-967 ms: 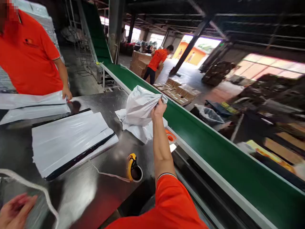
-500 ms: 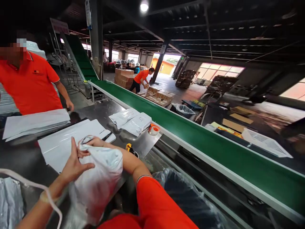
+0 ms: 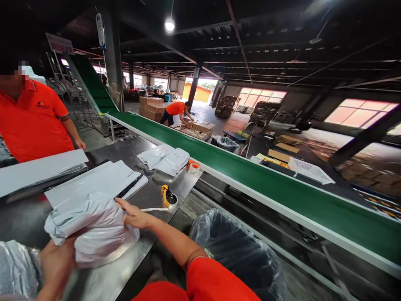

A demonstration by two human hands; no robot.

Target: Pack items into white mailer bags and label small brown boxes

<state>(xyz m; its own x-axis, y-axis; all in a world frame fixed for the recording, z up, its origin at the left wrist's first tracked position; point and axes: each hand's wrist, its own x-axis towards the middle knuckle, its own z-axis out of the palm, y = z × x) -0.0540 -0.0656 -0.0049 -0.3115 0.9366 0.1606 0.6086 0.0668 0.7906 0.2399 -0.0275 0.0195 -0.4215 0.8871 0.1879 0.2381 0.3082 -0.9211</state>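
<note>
Bag (image 3: pixel 102 234) has moved over the near tabletop (image 3: pixel 103 280); left hand (image 3: pixel 58 259) grasps its left end, right hand (image 3: pixel 134 215) its right side, probably for steadying.

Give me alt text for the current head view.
A person's left hand and right hand hold a bulging white bag at a metal table beside a green conveyor belt. Flat white packaging and a yellow tape dispenser lie nearby; one co-worker stands at left, another bends over boxes.
</note>
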